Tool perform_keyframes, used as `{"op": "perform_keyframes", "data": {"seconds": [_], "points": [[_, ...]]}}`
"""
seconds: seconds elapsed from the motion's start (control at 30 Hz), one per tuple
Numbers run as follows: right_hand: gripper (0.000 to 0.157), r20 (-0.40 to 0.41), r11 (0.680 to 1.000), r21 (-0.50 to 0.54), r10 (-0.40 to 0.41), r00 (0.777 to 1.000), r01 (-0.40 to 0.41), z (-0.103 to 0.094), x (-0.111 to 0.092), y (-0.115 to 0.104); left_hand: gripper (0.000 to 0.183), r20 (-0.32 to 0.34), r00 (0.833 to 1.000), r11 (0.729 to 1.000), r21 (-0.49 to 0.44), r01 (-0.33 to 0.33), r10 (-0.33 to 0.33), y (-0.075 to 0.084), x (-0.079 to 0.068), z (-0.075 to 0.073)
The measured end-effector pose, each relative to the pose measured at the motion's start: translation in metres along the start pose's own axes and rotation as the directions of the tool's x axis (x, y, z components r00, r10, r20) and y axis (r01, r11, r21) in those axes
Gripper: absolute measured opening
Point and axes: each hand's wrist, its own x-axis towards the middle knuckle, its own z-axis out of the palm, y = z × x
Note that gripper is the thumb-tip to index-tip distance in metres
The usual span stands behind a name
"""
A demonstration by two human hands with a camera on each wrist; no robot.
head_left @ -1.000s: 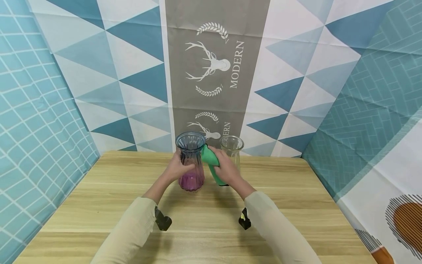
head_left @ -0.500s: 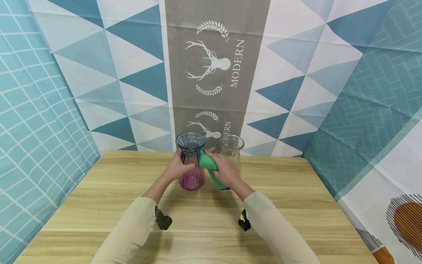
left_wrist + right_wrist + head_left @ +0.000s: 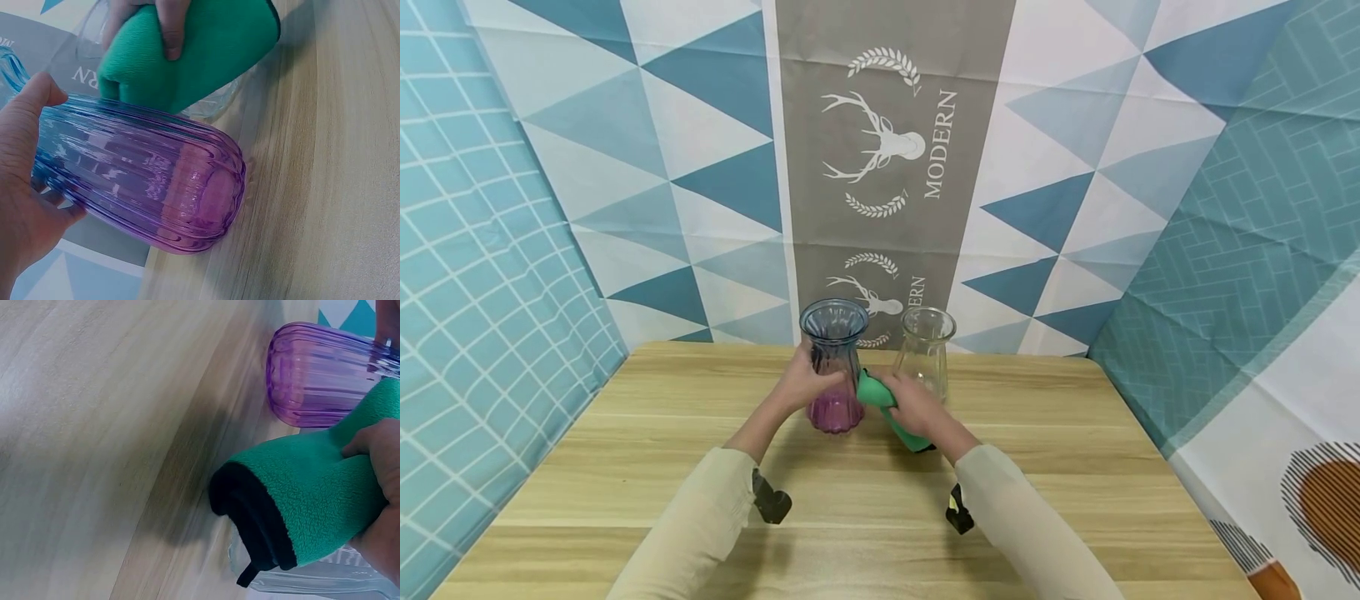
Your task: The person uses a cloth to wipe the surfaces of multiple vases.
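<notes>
A ribbed glass vase, blue at its flared rim and pink-purple at its base, stands upright near the table's back edge. My left hand grips it round the neck from the left; in the left wrist view the thumb lies on the glass. In my right hand is a folded green cloth with a black edge, held against the vase's right side around mid-height. The cloth hangs down below the hand. Just behind my right hand stands a clear glass vase, its lower part partly hidden.
The wooden table stretches toward me. A patterned curtain hangs right behind the back edge, close to both vases. Blue tiled cloth lines the left side, and more printed cloth the right.
My right hand has slid the green cloth down the vase's right side, from near the rim to about mid-height. The left hand and both vases have stayed in place.
</notes>
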Motion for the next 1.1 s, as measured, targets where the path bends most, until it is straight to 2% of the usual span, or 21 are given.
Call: {"op": "perform_keyframes", "data": {"seconds": [0.07, 0.33, 0.6, 0.83, 0.93, 1.1], "points": [[0.063, 0.010, 1.000, -0.018, -0.015, 1.000, 0.015, 0.002, -0.001, 0.001, 0.074, 0.005, 1.000, 1.000, 0.012, -0.002, 0.001, 0.007, -0.003, -0.001], [0.063, 0.085, 0.989, -0.131, -0.054, 0.995, 0.064, 0.012, -0.006, 0.003, 0.075, 0.004, 1.000, 1.000, 0.001, -0.004, 0.004, 0.008, -0.004, -0.002], [0.062, 0.134, 0.985, -0.167, -0.006, 0.991, 0.029, 0.022, -0.009, 0.002, 0.076, 0.007, 1.000, 1.000, 0.020, 0.015, -0.015, 0.009, -0.004, -0.002], [0.058, 0.175, 0.969, -0.247, 0.045, 0.984, 0.000, 0.024, -0.012, -0.003, 0.082, -0.012, 0.999, 0.999, 0.029, 0.034, -0.033, -0.029, 0.008, 0.002], [0.059, 0.185, 0.971, -0.239, 0.037, 0.982, 0.009, 0.023, -0.012, -0.002, 0.083, -0.014, 0.999, 0.998, 0.045, 0.044, -0.043, -0.030, 0.007, 0.002], [0.061, 0.157, 0.990, -0.139, -0.007, 0.988, 0.029, 0.017, -0.012, 0.003, 0.080, -0.018, 0.997, 0.995, 0.066, 0.071, -0.070, -0.027, 0.006, 0.000]]}}
